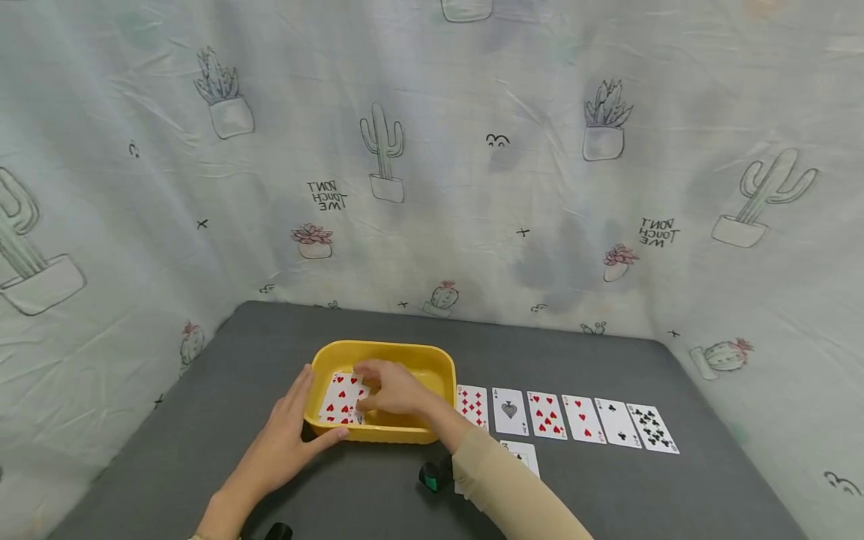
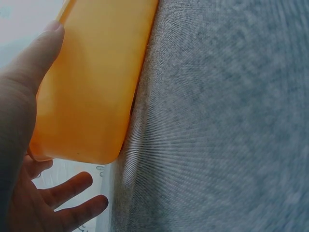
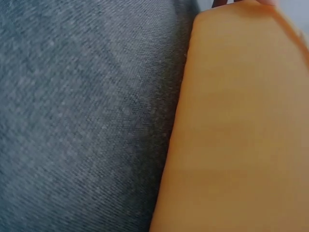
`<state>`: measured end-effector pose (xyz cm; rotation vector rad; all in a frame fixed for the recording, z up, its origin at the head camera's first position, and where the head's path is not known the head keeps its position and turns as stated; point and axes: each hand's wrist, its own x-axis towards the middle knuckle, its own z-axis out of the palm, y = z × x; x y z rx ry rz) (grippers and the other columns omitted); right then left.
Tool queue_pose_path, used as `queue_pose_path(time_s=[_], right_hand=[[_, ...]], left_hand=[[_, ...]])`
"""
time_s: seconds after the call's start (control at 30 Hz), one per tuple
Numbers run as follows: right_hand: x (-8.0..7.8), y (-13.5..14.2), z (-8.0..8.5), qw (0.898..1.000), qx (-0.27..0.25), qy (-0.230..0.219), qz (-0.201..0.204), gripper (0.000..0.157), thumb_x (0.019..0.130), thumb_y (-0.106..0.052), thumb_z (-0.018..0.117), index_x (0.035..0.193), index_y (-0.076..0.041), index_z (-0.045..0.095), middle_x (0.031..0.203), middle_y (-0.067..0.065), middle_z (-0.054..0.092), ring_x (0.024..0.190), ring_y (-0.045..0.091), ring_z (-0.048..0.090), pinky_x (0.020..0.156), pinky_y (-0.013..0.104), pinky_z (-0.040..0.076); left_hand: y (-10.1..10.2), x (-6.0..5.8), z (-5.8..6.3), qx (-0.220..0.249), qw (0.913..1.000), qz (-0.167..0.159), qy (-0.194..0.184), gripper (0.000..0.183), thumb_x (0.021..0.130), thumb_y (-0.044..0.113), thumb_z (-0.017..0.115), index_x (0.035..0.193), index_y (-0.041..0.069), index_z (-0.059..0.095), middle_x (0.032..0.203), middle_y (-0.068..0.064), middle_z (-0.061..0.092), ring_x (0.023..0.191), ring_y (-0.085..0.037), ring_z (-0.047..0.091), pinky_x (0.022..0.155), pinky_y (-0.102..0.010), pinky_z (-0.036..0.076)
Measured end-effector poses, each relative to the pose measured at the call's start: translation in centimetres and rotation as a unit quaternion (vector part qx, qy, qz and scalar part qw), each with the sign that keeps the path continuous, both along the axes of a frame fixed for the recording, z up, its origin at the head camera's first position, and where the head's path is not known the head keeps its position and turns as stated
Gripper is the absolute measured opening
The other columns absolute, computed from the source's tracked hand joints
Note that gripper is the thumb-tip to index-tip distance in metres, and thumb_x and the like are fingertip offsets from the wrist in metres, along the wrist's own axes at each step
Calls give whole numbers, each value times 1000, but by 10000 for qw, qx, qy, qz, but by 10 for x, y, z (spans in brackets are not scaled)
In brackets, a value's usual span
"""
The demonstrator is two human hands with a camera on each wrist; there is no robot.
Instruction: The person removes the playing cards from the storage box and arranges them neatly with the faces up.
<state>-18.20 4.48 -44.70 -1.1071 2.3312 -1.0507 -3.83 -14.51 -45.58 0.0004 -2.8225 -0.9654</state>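
Note:
In the head view a yellow tray (image 1: 412, 433) stands on the dark grey table. My left hand (image 1: 286, 431) rests against its left front corner, thumb along the front rim and fingers extended beside the left end. The left wrist view shows the thumb (image 2: 46, 46) at the rim and two fingers spread off the wall. My right hand (image 1: 391, 386) reaches inside the tray, thumb and bent fingers pinching the right side of a playing card with red hearts (image 1: 340, 394). Another card shows under its lower edge. In the right wrist view the tray wall (image 3: 241, 121) hides most of this hand.
Right of the tray lies a row of face-up cards, from a diamonds card (image 1: 472, 405) and an ace of spades (image 1: 509, 411) to a clubs card (image 1: 652, 427). A three card (image 1: 523, 454) lies nearer, partly behind my right sleeve (image 1: 509, 487). A cactus-print curtain (image 1: 459, 187) hangs behind the table.

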Motion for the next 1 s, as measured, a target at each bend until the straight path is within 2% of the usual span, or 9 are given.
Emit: queue_pose_path(time_s=[0.2,0.33,0.57,0.8,1.0], right_hand=[[0,-10,-3,9989,251,324,-232,90,71,-30,92,144,-6,46,137,1,55,120,10,54,100,24,42],[2,-16,-5,9963,517,645,-245,99,68,-37,93,147,-7,41,138,0,55,122,10,51,102,25,40],[4,-17,-6,9936,705,850,-244,97,69,-37,92,147,-9,42,136,-4,57,126,11,47,106,26,34],[5,-18,-8,9920,747,985,-241,96,70,-41,90,147,-11,43,135,-9,57,123,9,48,105,26,36],[5,-15,-6,9930,602,1006,-155,97,71,-39,90,149,-11,41,134,-6,58,120,10,49,103,26,38]], left_hand=[[-1,0,1,-40,10000,7,-40,115,80,74,60,160,17,0,164,-9,4,138,-46,23,97,-72,29],[-1,0,1,-70,10000,-3,-60,114,81,74,59,160,16,0,164,-8,2,139,-46,21,98,-72,28],[0,1,2,-96,9999,-35,-45,114,81,75,59,160,15,1,164,-10,3,139,-46,21,98,-72,28],[-1,1,1,-137,9999,-29,-26,115,81,75,59,160,14,1,163,-12,5,138,-47,22,97,-72,28],[-1,1,1,-133,9999,-7,-77,116,80,75,59,160,15,0,163,-12,5,138,-47,22,97,-73,28]])
